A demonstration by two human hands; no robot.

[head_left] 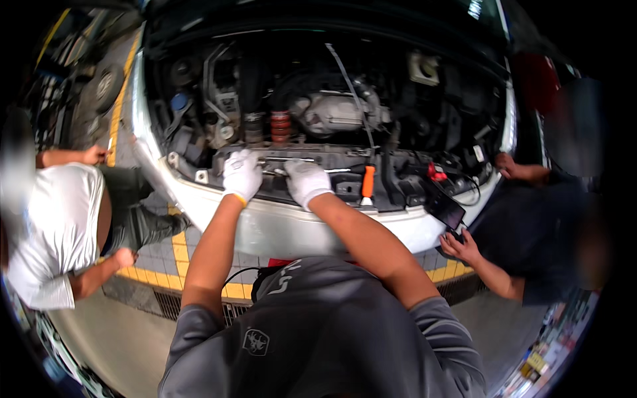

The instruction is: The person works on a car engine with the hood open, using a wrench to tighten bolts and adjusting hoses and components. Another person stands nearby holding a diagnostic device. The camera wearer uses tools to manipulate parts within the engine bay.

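Observation:
My two hands, in white work gloves, are over the front crossmember (391, 159) of a vehicle's open engine bay. My left hand (243, 175) has its fingers curled down at the crossmember's left part. Close to its right, my right hand (307, 182) has its fingers drawn together, pointing left. Slim metal bars (286, 160) run between the gloves; their kind is too small to tell, and what the fingers hold is hidden. A tool with an orange handle (367, 182) and a thin dark shaft lies just right of my right hand.
Beyond my hands are a red ribbed hose (281, 126) and a silver engine part (334, 111). A slanting rod (350, 83) rises toward the hood. A cabled handheld device (446, 211) is by the right-hand person's hand (462, 248). Another person (56, 225) stands left.

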